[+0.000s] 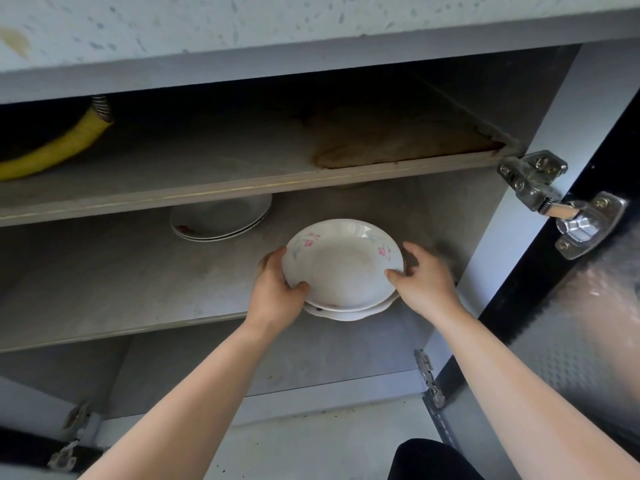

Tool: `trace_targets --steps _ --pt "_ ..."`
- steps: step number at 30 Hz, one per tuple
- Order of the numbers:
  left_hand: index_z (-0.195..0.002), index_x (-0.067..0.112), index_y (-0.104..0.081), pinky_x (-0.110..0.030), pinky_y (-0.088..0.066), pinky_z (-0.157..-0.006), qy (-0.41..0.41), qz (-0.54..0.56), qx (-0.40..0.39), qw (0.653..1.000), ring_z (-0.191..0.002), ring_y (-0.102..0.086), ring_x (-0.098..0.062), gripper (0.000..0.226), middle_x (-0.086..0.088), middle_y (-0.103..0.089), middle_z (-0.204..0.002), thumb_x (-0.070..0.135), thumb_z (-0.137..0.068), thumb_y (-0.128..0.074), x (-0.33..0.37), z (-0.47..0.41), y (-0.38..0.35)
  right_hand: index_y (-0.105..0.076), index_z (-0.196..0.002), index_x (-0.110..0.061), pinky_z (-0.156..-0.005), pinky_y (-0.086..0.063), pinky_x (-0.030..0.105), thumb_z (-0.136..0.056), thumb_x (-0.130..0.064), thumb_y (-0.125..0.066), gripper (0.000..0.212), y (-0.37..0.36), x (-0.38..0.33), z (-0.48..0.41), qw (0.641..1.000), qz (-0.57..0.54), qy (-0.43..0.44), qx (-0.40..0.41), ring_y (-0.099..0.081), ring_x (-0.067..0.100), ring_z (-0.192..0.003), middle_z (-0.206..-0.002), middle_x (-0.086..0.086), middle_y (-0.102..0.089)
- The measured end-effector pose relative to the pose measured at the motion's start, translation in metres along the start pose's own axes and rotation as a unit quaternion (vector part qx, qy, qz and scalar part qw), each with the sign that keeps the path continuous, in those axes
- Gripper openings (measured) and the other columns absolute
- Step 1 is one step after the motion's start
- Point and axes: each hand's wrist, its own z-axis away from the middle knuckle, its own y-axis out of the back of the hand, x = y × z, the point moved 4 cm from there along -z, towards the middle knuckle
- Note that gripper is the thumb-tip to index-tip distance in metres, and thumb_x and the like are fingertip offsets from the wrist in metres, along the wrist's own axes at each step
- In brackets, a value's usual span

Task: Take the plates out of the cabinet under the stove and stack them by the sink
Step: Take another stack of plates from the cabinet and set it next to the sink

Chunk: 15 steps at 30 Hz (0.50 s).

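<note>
A small stack of white plates (343,268) sits at the front edge of the middle cabinet shelf (138,285); the top plate has pink flowers on its rim. My left hand (277,292) grips the stack's left rim, thumb on top. My right hand (426,275) touches its right rim, thumb on the plate's edge and fingers spread behind. A second stack of white plates (221,220) rests further back on the same shelf, partly hidden by the upper shelf.
The upper shelf (242,185) holds a yellow corrugated hose (59,147) at the left and a brown stain at the right. The open cabinet door (588,306) with metal hinges (540,185) stands at the right. The speckled countertop edge (242,22) runs above.
</note>
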Motion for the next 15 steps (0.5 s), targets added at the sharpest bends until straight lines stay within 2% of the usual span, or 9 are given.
trace_targets --steps 2,4,8,10,12,15 --pt "-0.126 0.02 -0.048 -0.044 -0.052 -0.087 -0.004 0.018 0.002 1.0 -0.102 -0.057 -0.027 0.054 -0.002 -0.052 -0.117 0.001 -0.076 -0.057 0.006 -0.003 0.002 -0.053 -0.126 -0.017 -0.07 -0.046 0.022 -0.081 -0.013 -0.064 0.046 -0.001 -0.002 0.001 1.0 -0.009 -0.002 -0.006 -0.059 0.018 -0.096 -0.11 0.003 -0.063" --pt "-0.122 0.02 -0.05 -0.038 -0.052 -0.08 -0.003 0.029 -0.006 1.0 -0.094 -0.054 -0.021 0.051 0.003 -0.054 -0.102 -0.003 -0.076 -0.053 0.01 -0.004 0.001 -0.058 -0.118 -0.019 -0.057 -0.04 0.014 -0.082 -0.01 -0.062 0.037 -0.002 -0.002 0.004 1.0 -0.026 -0.002 -0.013 -0.057 0.014 -0.086 -0.104 0.0 -0.065" --pt "-0.124 0.019 -0.05 -0.024 -0.039 -0.073 -0.014 0.023 -0.006 1.0 -0.091 -0.049 -0.014 0.053 0.006 -0.053 -0.099 -0.006 -0.077 -0.052 0.012 0.002 0.002 -0.059 -0.118 -0.02 -0.053 -0.038 0.012 -0.081 -0.006 -0.062 0.039 -0.002 -0.001 0.009 0.998 -0.055 -0.015 -0.01 -0.057 0.013 -0.083 -0.093 -0.007 -0.061" --pt "-0.123 0.019 -0.05 -0.02 -0.039 -0.07 -0.014 0.026 -0.003 1.0 -0.09 -0.049 -0.014 0.052 0.009 -0.054 -0.095 -0.006 -0.077 -0.052 0.01 0.006 0.003 -0.06 -0.117 -0.02 -0.054 -0.039 0.012 -0.081 -0.004 -0.061 0.04 -0.002 0.0 0.013 0.998 -0.064 -0.024 -0.006 -0.058 0.013 -0.083 -0.088 -0.009 -0.06" --pt "-0.119 0.021 -0.05 -0.013 -0.04 -0.057 -0.005 0.04 0.0 0.999 -0.088 -0.05 -0.014 0.05 0.016 -0.052 -0.087 -0.007 -0.077 -0.053 0.007 0.01 0.004 -0.061 -0.115 -0.022 -0.056 -0.042 0.014 -0.081 -0.002 -0.059 0.04 -0.003 0.001 0.018 0.997 -0.074 -0.032 0.0 -0.06 0.014 -0.083 -0.082 -0.014 -0.06" --pt "-0.122 0.02 -0.051 -0.005 -0.036 -0.053 0.009 0.068 0.004 0.998 -0.089 -0.052 -0.014 0.054 0.015 -0.053 -0.09 -0.006 -0.076 -0.055 0.002 0.016 0.006 -0.061 -0.115 -0.026 -0.059 -0.045 0.016 -0.08 -0.001 -0.058 0.043 -0.005 0.002 0.024 0.995 -0.096 -0.041 0.004 -0.062 0.013 -0.084 -0.086 -0.013 -0.063"
